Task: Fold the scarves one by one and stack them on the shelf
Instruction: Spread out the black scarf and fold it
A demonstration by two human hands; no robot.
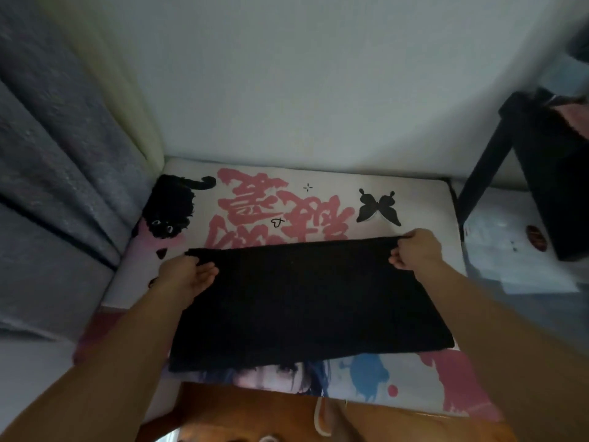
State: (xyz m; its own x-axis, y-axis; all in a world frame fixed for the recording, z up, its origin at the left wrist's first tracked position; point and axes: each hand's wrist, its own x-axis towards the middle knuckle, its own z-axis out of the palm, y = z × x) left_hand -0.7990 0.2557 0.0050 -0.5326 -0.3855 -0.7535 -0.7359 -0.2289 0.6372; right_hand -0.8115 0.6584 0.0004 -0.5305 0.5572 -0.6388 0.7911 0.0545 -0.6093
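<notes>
Black knit rectangular scarf spread on printed mat; left grip pinching 10 o'clock corner, right grip clenching 2 o'clock corner, prob keeping far edge taut for fold.

Printed mat — black scarf lying flat on it.

Single head-worn view, facing forward and down, close over printed mat

black scarf covering the printed mat's middle, dark shelf cut off at right edge
</notes>
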